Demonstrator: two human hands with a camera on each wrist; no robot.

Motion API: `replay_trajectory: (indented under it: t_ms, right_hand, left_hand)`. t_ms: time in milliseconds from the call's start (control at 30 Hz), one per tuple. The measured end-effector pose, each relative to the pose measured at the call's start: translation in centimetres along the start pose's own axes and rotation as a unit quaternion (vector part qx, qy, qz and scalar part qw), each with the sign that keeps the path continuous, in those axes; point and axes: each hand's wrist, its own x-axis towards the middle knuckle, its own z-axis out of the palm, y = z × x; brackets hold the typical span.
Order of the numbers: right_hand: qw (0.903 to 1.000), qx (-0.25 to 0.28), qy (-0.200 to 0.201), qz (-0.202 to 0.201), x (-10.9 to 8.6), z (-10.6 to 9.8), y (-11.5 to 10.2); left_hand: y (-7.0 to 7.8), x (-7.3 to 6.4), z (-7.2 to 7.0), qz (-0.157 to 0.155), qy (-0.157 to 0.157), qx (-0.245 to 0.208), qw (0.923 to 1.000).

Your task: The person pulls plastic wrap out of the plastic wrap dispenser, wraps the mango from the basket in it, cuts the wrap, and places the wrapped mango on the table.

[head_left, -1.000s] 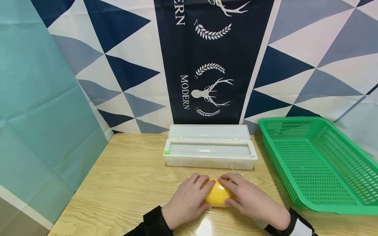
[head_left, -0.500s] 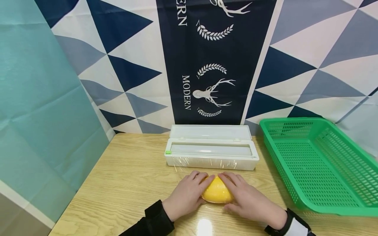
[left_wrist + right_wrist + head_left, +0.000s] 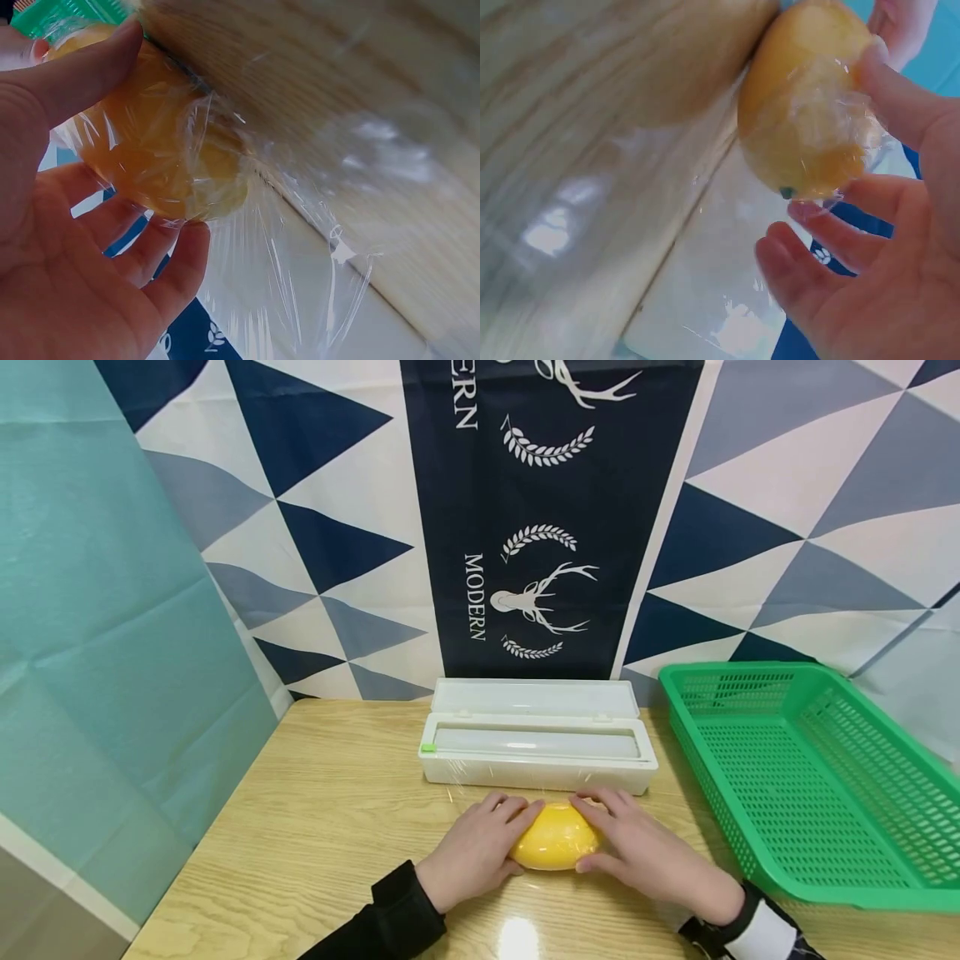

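Observation:
A smooth yellow fruit (image 3: 555,837), oval and mango-like, lies between both hands, partly covered in clear cling film. My left hand (image 3: 478,850) holds its left end, thumb on the near side and fingers beyond. From the left wrist view, loose cling film (image 3: 270,277) stretches off the fruit toward the box. My right hand (image 3: 637,852) grips the other end with thumb and fingers; a small dark green spot shows on that end in the right wrist view. Just behind the hands stands a white cling film box (image 3: 536,772), lid raised, with a roll inside.
A green plastic basket (image 3: 787,900) stands on the right side of the wooden table (image 3: 330,827). A patterned cloth (image 3: 360,485) hangs behind the table, and a pale teal sheet (image 3: 112,610) closes off the left.
The fruit has moved slightly away from me, toward the box, with both hands around it. My right fingers have shifted a little outward along its end.

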Motion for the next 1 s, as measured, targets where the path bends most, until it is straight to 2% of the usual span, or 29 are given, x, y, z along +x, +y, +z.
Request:
replay_trajectory:
  t_ms: [67, 133, 233, 333, 400, 500, 667, 833, 1000]
  right_hand:
    - [0.9996, -0.011, 0.023, -0.012, 0.0, -0.3, -0.3]
    - [0.9968, -0.022, 0.062, -0.046, 0.0, -0.4, -0.8]
    - [0.9833, -0.032, 0.130, -0.123, 0.0, -0.4, -1.7]
    - [0.9717, -0.053, 0.152, -0.173, -0.1, 0.0, -2.5]
    - [0.9736, -0.071, 0.139, -0.167, -0.2, 0.2, -2.7]
    - [0.9840, -0.087, 0.099, -0.119, -0.4, 0.6, -2.7]
    - [0.9922, -0.074, 0.067, -0.075, -0.2, 0.9, -1.9]
    - [0.9931, -0.084, 0.061, -0.054, 0.0, 1.1, -1.1]
    - [0.9912, -0.088, 0.078, -0.062, 0.1, 1.3, -0.5]
  left_hand:
    - [0.0, 0.0, 0.0, 0.001, 0.001, 0.003, 1.0000]
    - [0.1, 0.0, 0.1, 0.002, 0.002, 0.009, 1.0000]
    - [0.2, 0.0, 0.1, 0.001, 0.003, 0.015, 0.9999]
    - [0.2, 0.0, 0.1, -0.001, 0.004, 0.021, 0.9998]
    - [0.2, 0.0, 0.1, -0.003, 0.003, 0.022, 0.9997]
    - [0.2, 0.1, 0.1, -0.008, -0.002, 0.016, 0.9998]
    - [-0.1, 0.1, 0.1, -0.011, -0.012, 0.008, 0.9998]
    - [-0.5, 0.2, 0.1, -0.009, -0.021, 0.014, 0.9997]
    - [-1.0, 0.2, 0.2, -0.007, -0.020, -0.010, 0.9997]
